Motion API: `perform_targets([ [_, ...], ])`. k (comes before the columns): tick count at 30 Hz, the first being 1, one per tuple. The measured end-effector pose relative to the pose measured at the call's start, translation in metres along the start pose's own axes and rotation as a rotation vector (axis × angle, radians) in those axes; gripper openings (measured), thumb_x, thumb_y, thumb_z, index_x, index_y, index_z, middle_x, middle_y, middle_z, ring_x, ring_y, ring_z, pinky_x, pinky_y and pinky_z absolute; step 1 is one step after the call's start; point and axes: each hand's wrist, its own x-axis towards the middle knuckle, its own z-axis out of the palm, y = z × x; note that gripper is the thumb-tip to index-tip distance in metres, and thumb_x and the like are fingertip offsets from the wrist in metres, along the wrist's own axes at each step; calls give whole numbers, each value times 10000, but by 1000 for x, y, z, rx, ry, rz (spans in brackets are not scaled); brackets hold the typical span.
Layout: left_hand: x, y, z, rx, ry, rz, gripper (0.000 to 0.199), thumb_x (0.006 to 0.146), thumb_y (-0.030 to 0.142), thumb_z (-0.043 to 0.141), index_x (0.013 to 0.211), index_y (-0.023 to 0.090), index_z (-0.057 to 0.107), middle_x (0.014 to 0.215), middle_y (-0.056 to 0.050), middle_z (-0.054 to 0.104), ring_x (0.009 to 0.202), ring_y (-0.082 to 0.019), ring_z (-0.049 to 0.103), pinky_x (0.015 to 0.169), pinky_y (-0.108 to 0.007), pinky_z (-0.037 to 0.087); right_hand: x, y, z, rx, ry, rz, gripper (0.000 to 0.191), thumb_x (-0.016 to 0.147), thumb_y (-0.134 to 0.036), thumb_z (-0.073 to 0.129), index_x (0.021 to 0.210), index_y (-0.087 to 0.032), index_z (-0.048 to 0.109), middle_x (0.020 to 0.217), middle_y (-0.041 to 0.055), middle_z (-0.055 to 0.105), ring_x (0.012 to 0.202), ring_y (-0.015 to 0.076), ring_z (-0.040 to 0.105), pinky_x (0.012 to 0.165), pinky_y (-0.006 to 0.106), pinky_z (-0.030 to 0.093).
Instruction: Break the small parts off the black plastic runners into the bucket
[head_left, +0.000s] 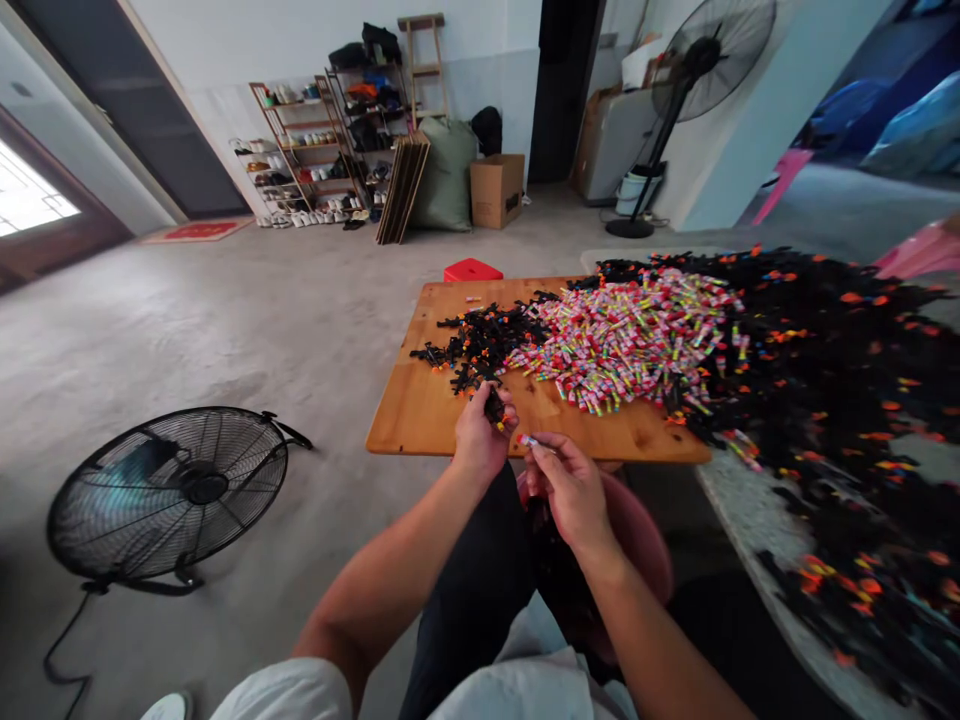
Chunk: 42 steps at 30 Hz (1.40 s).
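My left hand (pixel 484 432) is closed around a small black piece (pixel 494 407) with orange and yellow bits, just over the front edge of the wooden table (pixel 420 420). Close by on the right, my right hand (pixel 570 485) pinches a small pink-and-white tube (pixel 528 440) between thumb and fingers. The two hands are slightly apart. Beyond them lies a heap of colourful small tubes (pixel 630 335), with a pile of black pieces (pixel 487 338) at its left.
A large mound of black pieces with orange parts (pixel 817 370) covers the right side. Under my right hand is a pink basin (pixel 645 530). A floor fan (pixel 204 485) stands at left, a red stool (pixel 472 270) behind the table.
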Motion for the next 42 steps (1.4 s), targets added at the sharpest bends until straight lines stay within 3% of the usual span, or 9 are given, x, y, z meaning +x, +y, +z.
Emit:
perform_targets([
  [9, -24, -14, 30, 187, 4, 129, 406, 928, 606, 608, 1051, 221, 577, 852, -8, 699, 582, -113, 616, 530, -230, 481, -4, 0, 2, 28, 52, -88, 279, 863, -413, 789, 1032, -219, 681, 789, 8, 721, 589, 140, 625, 514, 258, 508],
  [12, -26, -7, 24, 299, -178, 117, 450, 873, 611, 692, 1036, 197, 625, 807, -22, 712, 591, -128, 641, 562, -242, 511, -2, -11, -7, 68, 118, -131, 233, 849, -384, 788, 979, -230, 672, 702, -28, 674, 525, 122, 573, 488, 249, 478],
  [16, -34, 5, 10, 598, -508, -21, 437, 840, 557, 771, 956, 143, 696, 707, -36, 704, 537, -117, 634, 506, -205, 477, 11, -33, -29, -1, 142, -234, 238, 839, -386, 787, 993, -231, 692, 665, -36, 648, 506, 118, 536, 480, 247, 448],
  [19, -40, 16, 7, 752, -677, -119, 458, 862, 509, 770, 1142, 155, 689, 623, 20, 660, 388, -75, 519, 396, -174, 383, 23, -47, -41, -61, 86, -211, 254, 839, -385, 788, 1019, -219, 722, 665, -31, 645, 521, 114, 526, 493, 243, 449],
  [22, -42, 25, 8, 845, -766, -174, 525, 873, 500, 763, 1265, 166, 662, 583, 35, 643, 360, -84, 521, 377, -172, 401, 28, -54, -46, -55, 1, -116, 252, 823, -379, 807, 997, -213, 731, 646, -38, 627, 525, 111, 526, 496, 235, 452],
  [26, -38, 33, 8, 939, -829, -217, 569, 897, 529, 729, 1337, 171, 683, 523, 34, 614, 344, -99, 532, 352, -170, 399, 27, -53, -47, -23, -56, -50, 253, 810, -380, 824, 979, -214, 732, 641, -46, 621, 517, 109, 525, 488, 235, 460],
  [29, -33, 35, 5, 962, -839, -219, 571, 911, 532, 711, 1370, 192, 684, 616, -6, 687, 342, -91, 522, 323, -172, 359, 27, -49, -49, -46, -71, -63, 259, 826, -396, 816, 993, -214, 738, 648, -42, 634, 501, 105, 517, 479, 235, 455],
  [37, -27, 36, 7, 924, -866, -319, 510, 895, 567, 730, 1185, 148, 734, 663, -27, 682, 523, -140, 657, 487, -217, 528, 29, -43, -57, -195, -115, -83, 289, 866, -441, 792, 1034, -211, 739, 689, -25, 664, 542, 117, 573, 541, 253, 496],
  [42, -24, 41, 9, 1068, -942, -332, 510, 938, 605, 662, 1109, 127, 710, 702, -15, 678, 503, -92, 614, 486, -183, 484, 27, -47, -60, -332, -154, -148, 278, 903, -446, 757, 1051, -211, 738, 715, -19, 672, 575, 121, 586, 582, 261, 494],
])
